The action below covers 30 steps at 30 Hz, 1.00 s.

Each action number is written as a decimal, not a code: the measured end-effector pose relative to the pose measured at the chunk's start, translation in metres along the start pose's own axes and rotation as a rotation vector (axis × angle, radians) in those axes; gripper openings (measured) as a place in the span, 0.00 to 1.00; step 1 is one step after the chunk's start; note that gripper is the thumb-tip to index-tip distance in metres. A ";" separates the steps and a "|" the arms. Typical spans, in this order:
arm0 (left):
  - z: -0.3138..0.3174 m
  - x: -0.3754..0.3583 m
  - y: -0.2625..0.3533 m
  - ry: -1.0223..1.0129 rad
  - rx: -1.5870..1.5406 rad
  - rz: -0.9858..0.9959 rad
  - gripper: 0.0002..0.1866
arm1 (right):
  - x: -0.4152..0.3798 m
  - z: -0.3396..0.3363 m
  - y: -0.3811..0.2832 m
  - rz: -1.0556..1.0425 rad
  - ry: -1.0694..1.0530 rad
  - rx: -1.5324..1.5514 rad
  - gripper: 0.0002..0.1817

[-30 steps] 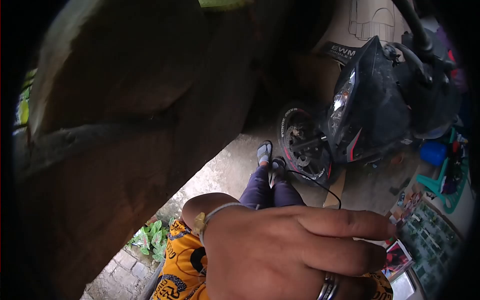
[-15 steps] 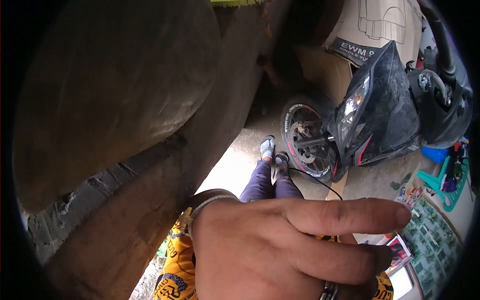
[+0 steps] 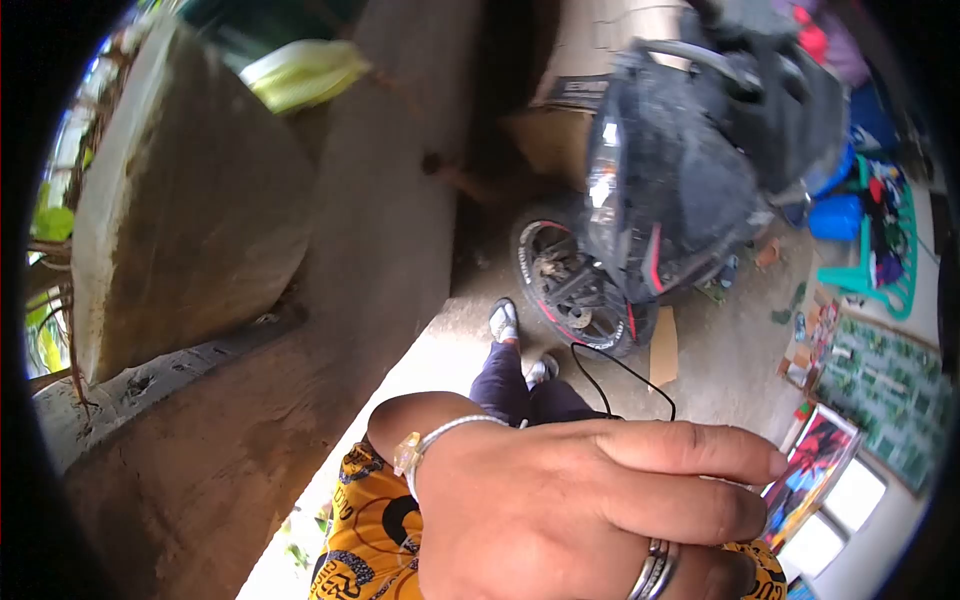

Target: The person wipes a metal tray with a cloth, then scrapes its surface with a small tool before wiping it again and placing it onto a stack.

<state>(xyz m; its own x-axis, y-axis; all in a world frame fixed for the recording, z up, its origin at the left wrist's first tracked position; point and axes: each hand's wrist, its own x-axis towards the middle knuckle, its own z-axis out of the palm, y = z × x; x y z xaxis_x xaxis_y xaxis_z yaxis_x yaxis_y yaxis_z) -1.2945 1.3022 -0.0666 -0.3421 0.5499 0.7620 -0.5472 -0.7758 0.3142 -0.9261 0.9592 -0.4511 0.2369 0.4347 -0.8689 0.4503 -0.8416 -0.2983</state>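
My left hand (image 3: 560, 500) is large in the lower middle, its back toward the camera and its fingers stretched to the right, close together and slightly bent. Its palm side is hidden, and nothing held shows. A bracelet (image 3: 450, 430) circles the wrist, and rings (image 3: 655, 568) sit on one finger. Behind the hand are yellow patterned clothing (image 3: 375, 515) and my legs in dark trousers (image 3: 502, 380), with sandals on the feet. My right hand does not show.
A black motorcycle (image 3: 690, 170) stands ahead at the right, a dark cable (image 3: 675, 400) near its wheel. Rightward are a green chair (image 3: 908, 245) with clothes and a blue container (image 3: 835, 217). A large slab (image 3: 190, 220) and a brown surface (image 3: 200, 440) are at the left.
The camera view has shifted, so the motorcycle appears farther left and more of the right side shows. Greenery now shows at the far left. My left hand's fingers are closer together.
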 end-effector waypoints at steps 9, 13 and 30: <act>0.176 -0.067 0.016 -0.149 -0.549 -0.175 0.30 | -0.116 0.080 0.187 0.104 0.245 0.462 0.08; 0.306 -0.142 0.064 -0.185 -0.799 -0.302 0.31 | -0.193 0.170 0.316 0.361 0.164 0.577 0.13; 0.612 -0.479 0.222 -1.725 -1.208 -1.006 0.08 | -0.328 0.375 0.561 0.745 0.692 1.694 0.15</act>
<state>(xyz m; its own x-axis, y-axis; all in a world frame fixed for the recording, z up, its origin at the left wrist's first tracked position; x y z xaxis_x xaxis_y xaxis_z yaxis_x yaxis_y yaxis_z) -0.7845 0.6774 -0.0153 0.5940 -0.6735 0.4400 -0.3295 0.2953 0.8968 -1.0735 0.2242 -0.4817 0.3830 -0.4110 -0.8273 -0.9203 -0.0925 -0.3801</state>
